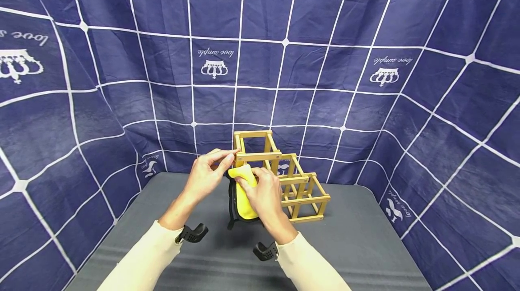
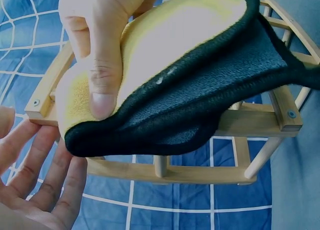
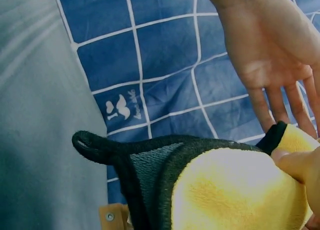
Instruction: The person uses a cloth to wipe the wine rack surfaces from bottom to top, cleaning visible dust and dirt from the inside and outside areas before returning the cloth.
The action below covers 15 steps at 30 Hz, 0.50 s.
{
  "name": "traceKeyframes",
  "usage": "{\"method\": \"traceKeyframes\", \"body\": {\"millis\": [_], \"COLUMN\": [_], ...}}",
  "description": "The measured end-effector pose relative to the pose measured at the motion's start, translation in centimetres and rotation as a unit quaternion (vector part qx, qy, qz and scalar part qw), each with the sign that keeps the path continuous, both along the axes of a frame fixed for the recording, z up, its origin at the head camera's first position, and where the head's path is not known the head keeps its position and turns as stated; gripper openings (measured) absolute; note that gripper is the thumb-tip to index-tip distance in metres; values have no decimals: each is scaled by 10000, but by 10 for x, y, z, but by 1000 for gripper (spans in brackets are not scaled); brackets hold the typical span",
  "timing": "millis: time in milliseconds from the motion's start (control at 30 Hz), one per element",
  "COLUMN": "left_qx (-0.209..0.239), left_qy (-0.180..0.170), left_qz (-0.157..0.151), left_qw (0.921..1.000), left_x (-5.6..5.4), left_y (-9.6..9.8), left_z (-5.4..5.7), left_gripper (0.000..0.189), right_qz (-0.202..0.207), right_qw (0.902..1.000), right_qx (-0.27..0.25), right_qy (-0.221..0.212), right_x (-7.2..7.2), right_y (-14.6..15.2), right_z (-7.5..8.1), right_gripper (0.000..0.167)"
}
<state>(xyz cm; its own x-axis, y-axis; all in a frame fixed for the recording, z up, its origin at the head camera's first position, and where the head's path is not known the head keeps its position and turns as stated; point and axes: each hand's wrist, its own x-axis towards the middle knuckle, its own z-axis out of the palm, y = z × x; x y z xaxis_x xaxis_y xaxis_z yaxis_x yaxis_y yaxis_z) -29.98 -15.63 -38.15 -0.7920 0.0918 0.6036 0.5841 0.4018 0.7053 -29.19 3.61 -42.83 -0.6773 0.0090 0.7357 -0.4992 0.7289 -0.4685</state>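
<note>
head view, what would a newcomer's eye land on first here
Probably the bright yellow plush cloth with black trim, held by the right hand near the center, in front of the stepped wooden rack. The left hand, fingers extended, is by the rack's upper left corner. Behind it all, the dark blue fabric backdrop with white grid lines and upside-down crown prints fills most of the view.

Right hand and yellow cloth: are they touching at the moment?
Touching. The left wrist view shows it plainly: the thumb of the right hand lies pressed on the yellow cloth, with no gap between.
</note>
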Motion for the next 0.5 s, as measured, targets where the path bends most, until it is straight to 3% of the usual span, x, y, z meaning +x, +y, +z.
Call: {"method": "traceKeyframes", "body": {"millis": [267, 500], "left_qx": [-19, 95], "left_qy": [21, 7], "left_qz": [36, -89], "left_qw": [10000, 9999], "left_x": [-1, -1], "left_y": [1, 0], "left_z": [-2, -4], "left_gripper": [27, 28], "right_qz": [405, 412], "right_qw": [9923, 9894], "right_qx": [-1076, -1070], "right_qy": [471, 894], "right_x": [-6, 0], "right_y": [-2, 13], "right_z": [-3, -6], "right_gripper": [32, 33]}}
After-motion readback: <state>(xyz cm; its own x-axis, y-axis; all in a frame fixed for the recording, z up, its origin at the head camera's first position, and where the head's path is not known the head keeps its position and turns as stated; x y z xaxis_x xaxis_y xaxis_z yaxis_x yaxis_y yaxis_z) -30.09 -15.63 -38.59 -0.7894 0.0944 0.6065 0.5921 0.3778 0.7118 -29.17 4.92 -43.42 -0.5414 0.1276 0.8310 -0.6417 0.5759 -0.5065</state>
